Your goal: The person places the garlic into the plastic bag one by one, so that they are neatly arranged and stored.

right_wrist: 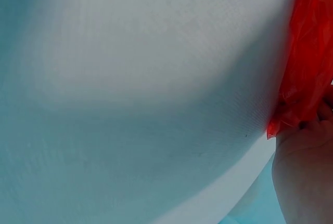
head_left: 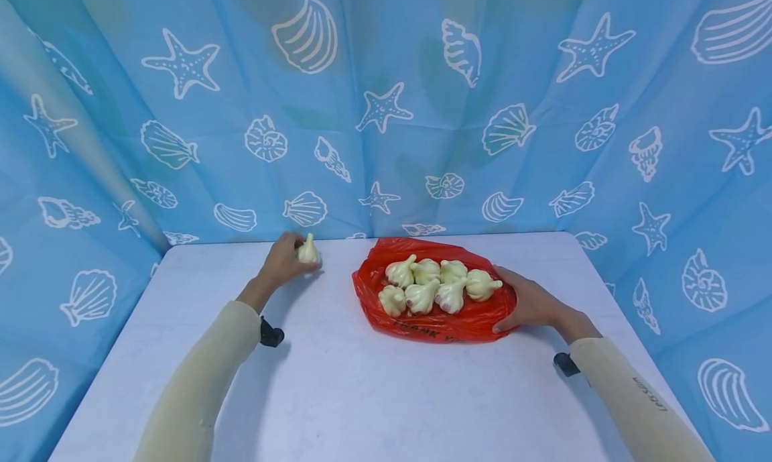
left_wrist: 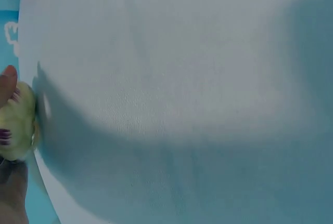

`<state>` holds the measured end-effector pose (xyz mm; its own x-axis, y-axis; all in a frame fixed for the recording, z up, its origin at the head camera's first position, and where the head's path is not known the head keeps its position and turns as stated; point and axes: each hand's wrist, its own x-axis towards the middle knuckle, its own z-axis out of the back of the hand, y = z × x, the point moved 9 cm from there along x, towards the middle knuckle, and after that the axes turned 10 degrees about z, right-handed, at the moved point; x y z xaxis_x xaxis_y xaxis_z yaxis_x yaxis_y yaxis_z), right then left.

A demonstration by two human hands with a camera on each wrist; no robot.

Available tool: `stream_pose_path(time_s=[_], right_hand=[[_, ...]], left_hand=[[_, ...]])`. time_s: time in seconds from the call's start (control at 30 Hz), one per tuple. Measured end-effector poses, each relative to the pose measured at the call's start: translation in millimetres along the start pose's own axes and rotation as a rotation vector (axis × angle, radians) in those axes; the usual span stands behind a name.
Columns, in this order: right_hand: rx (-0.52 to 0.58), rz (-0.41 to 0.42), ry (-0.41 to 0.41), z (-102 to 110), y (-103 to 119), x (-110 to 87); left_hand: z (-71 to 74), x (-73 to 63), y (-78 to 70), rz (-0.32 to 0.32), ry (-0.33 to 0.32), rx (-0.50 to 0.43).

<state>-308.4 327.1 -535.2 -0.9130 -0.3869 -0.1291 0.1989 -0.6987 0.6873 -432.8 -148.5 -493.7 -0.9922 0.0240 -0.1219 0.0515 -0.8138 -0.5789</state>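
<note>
Near the far edge of the table, my left hand (head_left: 282,259) pinches a whitish garlic bulb (head_left: 309,251), its stem pointing up. In the left wrist view, thumb and fingers sit on either side of the same garlic bulb (left_wrist: 20,122), which shows purple streaks and is partly cut off by the frame. Right of centre lies a red plastic bag (head_left: 416,326), spread open, with several garlic bulbs (head_left: 422,298) grouped in it. At the bag's right end, my right hand (head_left: 533,301) grips its crumpled side; the right wrist view shows the red plastic (right_wrist: 311,42) bunched at the fingers.
Both hands work over a white-covered table (head_left: 386,395). A blue curtain (head_left: 374,160) printed with shells and starfish hangs behind it and along both sides. Dark wrist cameras sit under the left cuff (head_left: 271,333) and the right cuff (head_left: 565,364).
</note>
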Motion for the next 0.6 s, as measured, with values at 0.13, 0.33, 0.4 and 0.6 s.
stream_pose_path(time_s=[0.13,0.33,0.4,0.6], right_hand=[[-0.002,-0.001,-0.007,0.1,-2.5,0.1],[-0.014,0.007,-0.009,-0.1,-2.4,-0.4],[-0.011,0.008,-0.009,-0.2,-1.4,-0.7],[-0.007,0.010,-0.009,0.1,0.8,-0.6]], left_hand=[[7.4,-3.5,1.4,-0.044,-0.032,0.035],[9.5,-6.8,0.9,-0.069,-0.036,0.030],[9.2,-7.2,1.4,-0.071,-0.037,0.028],[7.8,-7.5,2.7,-0.071,-0.037,0.029]])
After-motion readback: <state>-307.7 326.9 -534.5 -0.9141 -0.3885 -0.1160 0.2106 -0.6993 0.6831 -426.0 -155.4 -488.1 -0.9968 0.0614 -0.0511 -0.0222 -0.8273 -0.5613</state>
